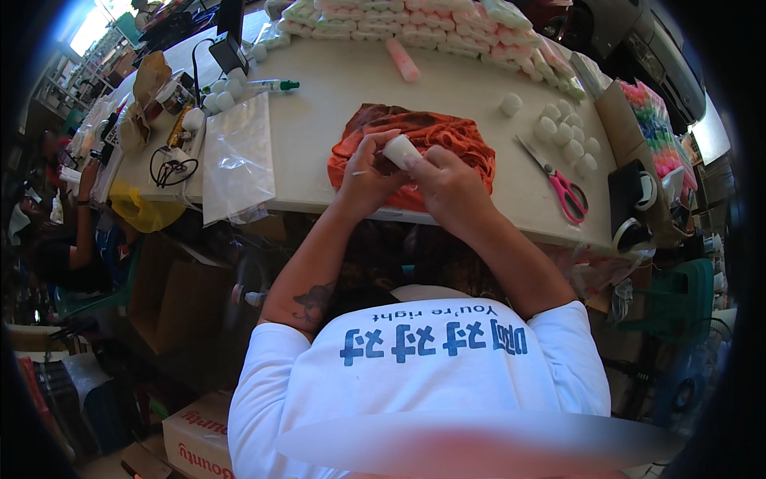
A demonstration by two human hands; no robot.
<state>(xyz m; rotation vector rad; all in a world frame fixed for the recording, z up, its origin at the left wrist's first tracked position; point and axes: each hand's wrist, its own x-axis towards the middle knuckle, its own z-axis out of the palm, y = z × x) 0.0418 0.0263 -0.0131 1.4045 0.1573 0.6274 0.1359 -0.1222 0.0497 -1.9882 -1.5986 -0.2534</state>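
Hands — left (365, 177), right (449, 185) — grip clamped on small white roll (401, 151) over orange cloth (447, 136).

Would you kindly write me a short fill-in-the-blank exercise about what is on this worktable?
1. Both hands, left hand and right hand, hold a small ____ roll.
2. The cloth beneath them is ____.
3. The scissors have ____ handles.

Missing words: white; orange; pink

Orange cloth (447, 140) crinkled, matt; table (335, 88) smooth; plastic bag (237, 156) glossy.
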